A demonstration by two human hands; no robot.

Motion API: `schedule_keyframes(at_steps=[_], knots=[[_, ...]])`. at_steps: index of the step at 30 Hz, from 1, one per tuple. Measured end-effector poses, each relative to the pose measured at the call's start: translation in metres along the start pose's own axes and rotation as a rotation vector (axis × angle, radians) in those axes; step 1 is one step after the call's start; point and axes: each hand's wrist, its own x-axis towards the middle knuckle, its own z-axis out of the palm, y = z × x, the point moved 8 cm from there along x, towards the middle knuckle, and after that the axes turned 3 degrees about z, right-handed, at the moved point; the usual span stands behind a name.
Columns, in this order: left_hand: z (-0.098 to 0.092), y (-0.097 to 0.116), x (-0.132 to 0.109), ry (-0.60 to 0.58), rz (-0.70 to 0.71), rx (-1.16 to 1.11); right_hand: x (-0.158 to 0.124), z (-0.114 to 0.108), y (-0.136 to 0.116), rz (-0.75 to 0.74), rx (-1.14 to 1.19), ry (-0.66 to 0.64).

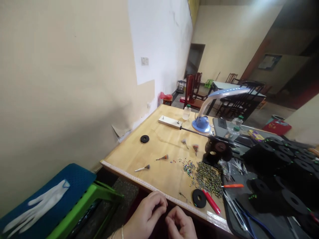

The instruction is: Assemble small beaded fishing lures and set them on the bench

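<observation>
My left hand (152, 209) is just off the table's front edge, with thumb and fingers pinched together. Close beside it on the right, my right hand (180, 223) is curled, its thumb against its fingers. Whatever either hand may hold is too small or hidden to make out. Nearest to the hands on the table (132, 156) are a small dark thin piece (182, 194), a black ring-shaped disc (198, 198) and a red stick-like tool (211, 201). Beyond them lie piles of small beads (208, 177) and several little tufted pieces with thin stems, one of them orange and grey (163, 157).
A blue desk lamp (202, 123) and a white block with a rod (170, 121) stand farther back. Many black spools (261, 154), pliers (251, 219) and an orange tool (234, 186) crowd the right. A white glove (40, 204) lies on a stool at left, below the wall.
</observation>
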Motion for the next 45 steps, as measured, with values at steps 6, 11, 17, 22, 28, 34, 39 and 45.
schedule_keyframes(at_steps=[6,11,17,22,28,34,39,45], knots=[[-0.083,-0.017,0.019,0.408,0.02,0.336,0.006,-0.012,0.031,0.133,0.295,0.156],[-0.098,-0.054,0.045,0.331,-0.107,0.706,0.005,-0.015,0.032,0.177,0.386,0.206],[-0.091,-0.061,0.046,0.256,-0.136,0.669,0.0,-0.013,0.037,0.226,0.406,0.187],[-0.036,-0.065,0.012,0.107,-0.265,-0.074,-0.003,-0.009,0.031,0.261,0.417,0.189],[0.032,-0.082,-0.025,0.089,-0.536,-0.582,-0.006,-0.002,0.019,0.301,0.356,0.182],[0.046,-0.085,-0.03,0.074,-0.542,-0.568,-0.006,0.0,0.027,0.319,0.329,0.156],[0.049,-0.081,-0.03,0.045,-0.519,-0.527,-0.004,0.002,0.032,0.323,0.334,0.15],[0.051,-0.077,-0.029,-0.003,-0.474,-0.534,-0.006,0.001,0.028,0.31,0.334,0.15]])
